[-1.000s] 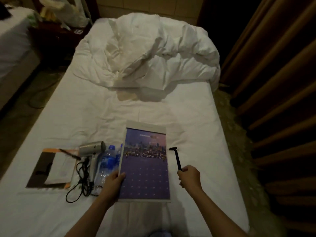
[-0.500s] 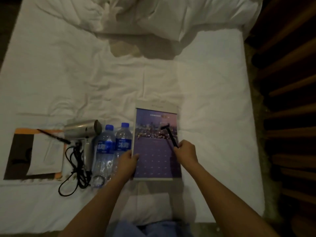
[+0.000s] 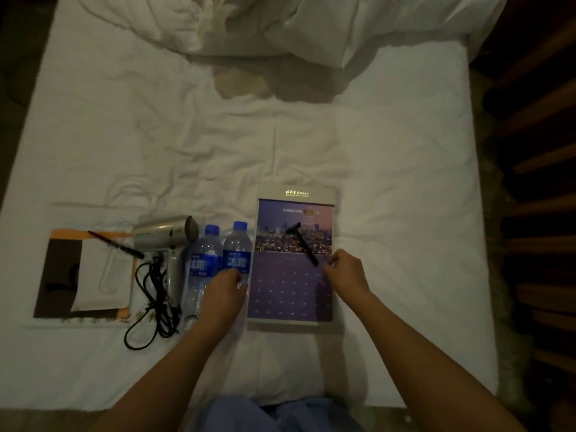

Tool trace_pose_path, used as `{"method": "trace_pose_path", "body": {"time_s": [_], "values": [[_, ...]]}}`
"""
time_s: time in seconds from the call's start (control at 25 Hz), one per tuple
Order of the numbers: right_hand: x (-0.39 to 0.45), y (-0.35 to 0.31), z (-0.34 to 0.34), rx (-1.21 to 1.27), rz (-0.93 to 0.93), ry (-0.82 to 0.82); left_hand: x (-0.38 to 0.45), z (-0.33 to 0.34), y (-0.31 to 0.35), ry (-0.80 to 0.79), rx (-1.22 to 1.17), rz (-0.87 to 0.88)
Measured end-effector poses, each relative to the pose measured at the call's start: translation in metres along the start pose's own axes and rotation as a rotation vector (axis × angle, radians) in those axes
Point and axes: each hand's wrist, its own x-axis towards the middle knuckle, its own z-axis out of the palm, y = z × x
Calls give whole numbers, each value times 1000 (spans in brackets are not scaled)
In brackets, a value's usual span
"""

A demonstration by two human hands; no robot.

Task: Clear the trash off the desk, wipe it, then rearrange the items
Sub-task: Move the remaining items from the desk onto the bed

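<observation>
We have set the razor (image 3: 301, 241) down on the calendar (image 3: 293, 275), where 1 second ago our right hand (image 3: 344, 274) held it beside the page; it now lies slantwise across the city picture, head up-left; the right grip has let go, its fingers loosely curled just off the handle's end, pinching nothing; the left hand (image 3: 225, 289) has slid from the calendar's edge onto the nearer bottle (image 3: 237, 254), though whether it grips we cannot tell; the rearranging on the bed (image 3: 389, 188) looks nearly done.
</observation>
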Motion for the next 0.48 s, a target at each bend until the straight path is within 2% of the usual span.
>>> {"method": "trace_pose_path", "body": {"time_s": [0.2,0.48], "values": [[-59,37,-53,-20,73,29,-40,-47,46,-34,152,126],[-209,105,-94,24,141,192,-124,-62,125,-90,563,609]]}}
